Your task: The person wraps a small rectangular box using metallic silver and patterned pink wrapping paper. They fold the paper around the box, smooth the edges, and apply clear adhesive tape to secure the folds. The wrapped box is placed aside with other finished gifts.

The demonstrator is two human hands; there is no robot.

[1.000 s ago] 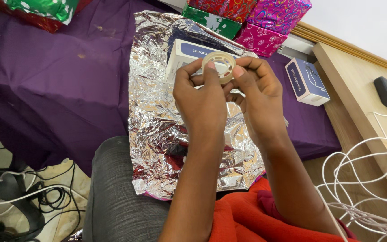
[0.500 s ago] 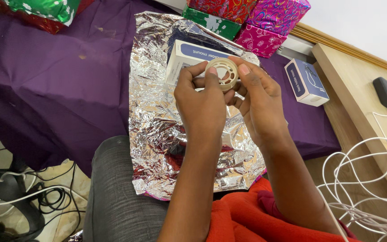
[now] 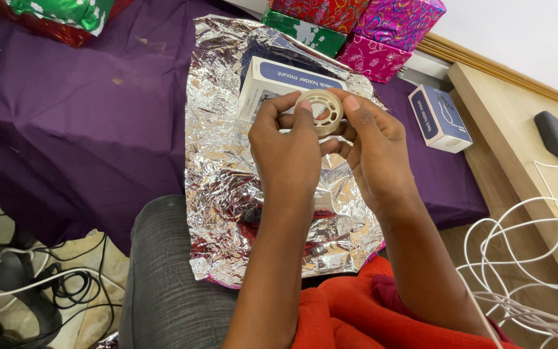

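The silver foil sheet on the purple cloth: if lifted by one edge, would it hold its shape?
Probably not. The foil sheet is thin and heavily creased, so it would likely sag and crinkle. It looks light, and may tear easily. The white box resting on it would likely slide.

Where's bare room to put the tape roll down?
Wide purple cloth left of the crinkled silver foil sheet is bare. Crowded: stacked wrapped gift boxes along the far edge, white-and-blue carton on the foil.
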